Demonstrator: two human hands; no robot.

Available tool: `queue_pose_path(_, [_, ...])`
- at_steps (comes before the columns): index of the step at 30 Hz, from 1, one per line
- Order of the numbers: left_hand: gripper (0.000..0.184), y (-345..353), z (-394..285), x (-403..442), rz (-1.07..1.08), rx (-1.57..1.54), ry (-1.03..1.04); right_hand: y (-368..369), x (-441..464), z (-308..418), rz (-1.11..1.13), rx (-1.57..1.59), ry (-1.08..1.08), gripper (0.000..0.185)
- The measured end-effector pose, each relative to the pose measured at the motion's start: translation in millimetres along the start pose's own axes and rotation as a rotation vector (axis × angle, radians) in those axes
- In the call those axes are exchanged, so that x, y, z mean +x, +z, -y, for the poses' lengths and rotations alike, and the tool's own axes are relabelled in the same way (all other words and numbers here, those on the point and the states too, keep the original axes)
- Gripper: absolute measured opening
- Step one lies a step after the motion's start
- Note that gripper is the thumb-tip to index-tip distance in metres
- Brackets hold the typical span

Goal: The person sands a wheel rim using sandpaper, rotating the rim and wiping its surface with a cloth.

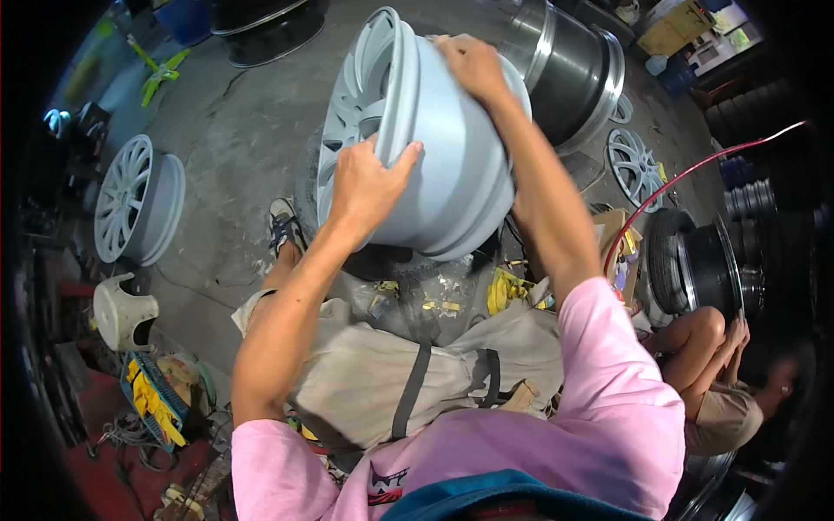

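Note:
A light grey wheel rim (452,165) stands tilted in front of me, its spoked face turned to the left. My left hand (372,184) grips the near lip on the spoked side, thumb out along the barrel and fingers hidden behind the lip. At the top right, my right hand (473,68) is closed over the far edge of the same rim. Under the wheel rim lies a dark round thing, mostly hidden, perhaps a tyre. Yellow scraps (508,291) lie on the floor between my feet.
Another grey wheel rim (139,200) stands at left, near a white stool (126,313) and a blue basket (156,399). A large dark rim (565,74) is close behind my right hand. A red hose (660,188) arches at right. A person (708,365) crouches beside a tyre (669,260).

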State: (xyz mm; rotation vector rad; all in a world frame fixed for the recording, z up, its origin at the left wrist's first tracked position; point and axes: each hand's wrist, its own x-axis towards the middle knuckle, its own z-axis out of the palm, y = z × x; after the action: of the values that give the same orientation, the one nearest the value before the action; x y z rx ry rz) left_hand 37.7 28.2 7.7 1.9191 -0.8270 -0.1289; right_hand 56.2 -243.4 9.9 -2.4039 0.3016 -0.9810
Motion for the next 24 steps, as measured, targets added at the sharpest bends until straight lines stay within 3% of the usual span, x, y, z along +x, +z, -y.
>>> queue_pose_path(2, [0.045, -2.5, 1.2, -0.9, 0.004, -0.025, 0.012, -6.2, -63.6, 54.5, -0.106, 0.024, -0.109, 0.029])
queue_pose_path(3, [0.047, -2.1, 2.0, -1.3, 0.002, -0.038, 0.026, -6.1, -104.4, 68.2, -0.181, -0.156, -0.254, 0.03])
queue_pose_path(5, [0.051, 1.6, 4.9, -4.1, -0.028, -0.057, 0.077, -27.0, -177.1, 80.8, -0.056, -0.212, -0.423, 0.041])
queue_pose_path(6, [0.05, 1.3, 2.7, -5.5, -0.021, -0.063, 0.082, -47.0, -204.3, 81.4, 0.059, -0.325, -0.405, 0.042])
queue_pose_path(8, [0.05, -3.4, -0.2, -6.0, -0.027, -0.071, 0.074, -67.1, -223.2, 32.2, -0.067, -0.591, -0.45, 0.043])
queue_pose_path(13, [0.051, -1.2, -11.4, -3.0, 0.058, -0.066, 0.008, -91.0, -109.9, 1.6, 0.044, -0.482, -0.165, 0.031])
queue_pose_path(16, [0.048, 0.6, -2.3, -1.2, 0.033, 0.022, 0.014, -57.9, 0.2, -65.3, 0.27, -0.447, 0.098, 0.046])
queue_pose_path(18, [0.047, -0.9, -2.0, -2.2, 0.013, 0.019, 0.031, -27.0, 34.0, -103.8, 0.292, -0.279, 0.102, 0.05])
queue_pose_path(21, [0.045, -0.6, 0.2, -4.5, -0.003, -0.001, 0.066, -31.0, 13.0, -67.3, 0.208, -0.402, 0.033, 0.047])
queue_pose_path(24, [0.043, -0.6, 4.8, -4.2, 0.013, 0.0, 0.061, -67.0, -85.7, 0.2, 0.044, -0.382, -0.119, 0.032])
